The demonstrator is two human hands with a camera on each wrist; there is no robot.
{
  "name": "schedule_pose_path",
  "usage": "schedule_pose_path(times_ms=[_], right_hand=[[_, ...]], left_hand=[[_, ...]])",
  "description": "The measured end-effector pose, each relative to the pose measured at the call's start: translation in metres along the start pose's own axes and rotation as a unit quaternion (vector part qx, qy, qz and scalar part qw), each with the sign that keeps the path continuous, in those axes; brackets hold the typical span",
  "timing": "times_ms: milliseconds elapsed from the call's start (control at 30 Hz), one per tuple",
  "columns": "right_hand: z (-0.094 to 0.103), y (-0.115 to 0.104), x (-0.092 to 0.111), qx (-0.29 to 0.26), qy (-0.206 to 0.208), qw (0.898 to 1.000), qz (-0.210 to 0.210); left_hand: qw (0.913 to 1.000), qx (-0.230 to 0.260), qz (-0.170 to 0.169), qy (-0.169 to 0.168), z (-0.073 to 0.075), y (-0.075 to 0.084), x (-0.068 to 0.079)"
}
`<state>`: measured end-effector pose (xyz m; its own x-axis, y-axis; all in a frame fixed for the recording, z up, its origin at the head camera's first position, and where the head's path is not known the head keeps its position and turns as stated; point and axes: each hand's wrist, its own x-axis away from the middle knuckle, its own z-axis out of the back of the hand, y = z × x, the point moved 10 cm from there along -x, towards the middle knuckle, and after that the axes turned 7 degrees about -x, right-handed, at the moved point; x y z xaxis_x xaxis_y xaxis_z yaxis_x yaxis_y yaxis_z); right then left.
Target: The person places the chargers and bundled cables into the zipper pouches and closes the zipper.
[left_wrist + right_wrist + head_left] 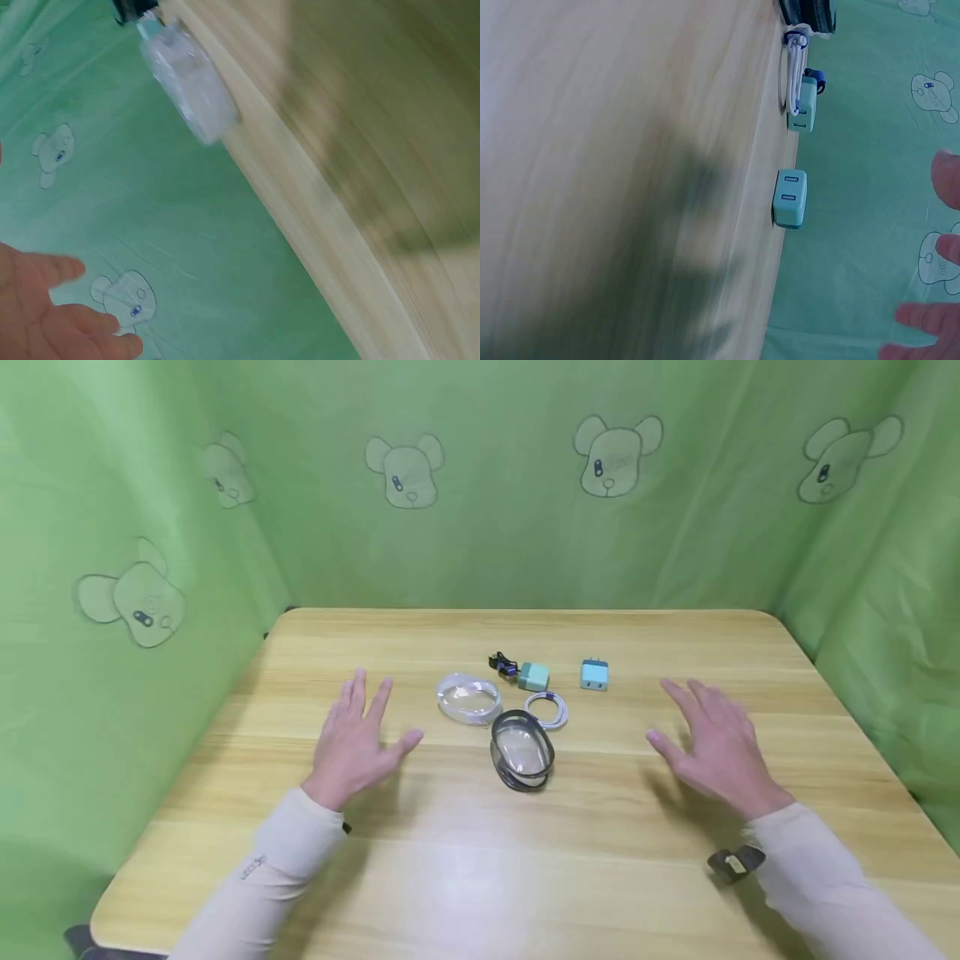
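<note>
My left hand [352,743] hovers over the left part of the table with fingers spread, holding nothing. Over the right part, my right hand [712,743] is likewise spread and bare. Between them lie a clear round pouch [469,700] and a black-rimmed clear pouch [522,750]. Behind the black-rimmed one sits a coiled white cable [555,713]. Further back are a teal charger [533,677] with a bundled black cable [503,666] beside it, and a blue charger [594,675], prongs toward the back. In the right wrist view the blue charger [790,198] shows two ports.
The wooden table [450,877] has rounded back corners. Green curtains [510,552] printed with bear heads hang behind it and at both sides. A dark band with a buckle [737,863] is on the right wrist.
</note>
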<state>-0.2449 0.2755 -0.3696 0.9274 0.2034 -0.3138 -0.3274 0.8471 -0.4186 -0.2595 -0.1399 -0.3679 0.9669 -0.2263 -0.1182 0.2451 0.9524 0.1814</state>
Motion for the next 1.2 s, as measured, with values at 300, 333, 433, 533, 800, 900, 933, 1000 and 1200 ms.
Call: schedule_pose_path(times_ms=[300,333,433,533,800,900,933,1000,1200], right_hand=[[-0.019,-0.001,-0.012,-0.055,-0.033,0.998,-0.004],[-0.022,-0.001,-0.013,-0.063,-0.035,0.997,-0.008],[-0.029,-0.001,-0.019,-0.084,-0.039,0.995,-0.019],[-0.037,-0.001,-0.025,-0.104,-0.041,0.993,-0.023],[-0.055,-0.008,-0.046,-0.125,-0.065,0.99,-0.013],[-0.063,-0.012,-0.05,-0.128,-0.081,0.988,-0.017],[-0.065,-0.013,-0.051,-0.129,-0.086,0.988,-0.018],[-0.069,-0.015,-0.051,-0.131,-0.091,0.987,-0.019],[-0.082,-0.021,-0.051,-0.134,-0.1,0.986,-0.01]], left_hand=[[0.9943,0.101,-0.036,-0.002,-0.009,0.039,-0.008],[0.9934,0.107,-0.041,-0.003,-0.011,0.042,-0.009],[0.9911,0.119,-0.059,0.006,-0.013,0.053,-0.013],[0.9871,0.139,-0.077,0.015,-0.015,0.065,-0.017],[0.9812,0.163,-0.087,-0.056,-0.036,0.093,-0.024],[0.9792,0.156,-0.099,-0.084,-0.045,0.104,-0.024],[0.9786,0.153,-0.106,-0.088,-0.047,0.107,-0.024],[0.9775,0.15,-0.116,-0.092,-0.051,0.113,-0.024],[0.978,0.136,-0.124,-0.098,-0.057,0.125,-0.022]])
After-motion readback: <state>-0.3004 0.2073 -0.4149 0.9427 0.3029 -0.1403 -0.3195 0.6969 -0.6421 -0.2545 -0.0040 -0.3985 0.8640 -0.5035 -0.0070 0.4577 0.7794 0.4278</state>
